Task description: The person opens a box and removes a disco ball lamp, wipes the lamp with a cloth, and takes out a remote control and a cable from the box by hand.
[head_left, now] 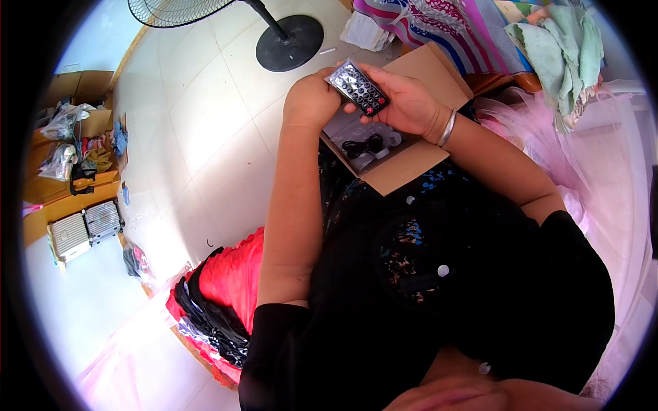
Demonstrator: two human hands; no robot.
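Observation:
A small black remote control [358,89] with rows of round buttons, a couple of them red, is in clear shiny plastic above an open cardboard box. My right hand [404,99], with a silver bangle at the wrist, holds it from the right, thumb along its edge. On the other side my left hand [312,99] is closed against its upper left edge; most of those fingers are hidden. Beneath both hands the cardboard box [411,164] rests on my lap, flaps spread. Inside lie a coiled black cable [363,145] and a whitish piece [391,139].
A black fan base [289,42] stands on the tiled floor ahead. Red fabric [233,277] lies at my left. Pink tulle [548,144] and a pale green cloth [558,58] are at the right. Shelves with bags [65,161] stand far left.

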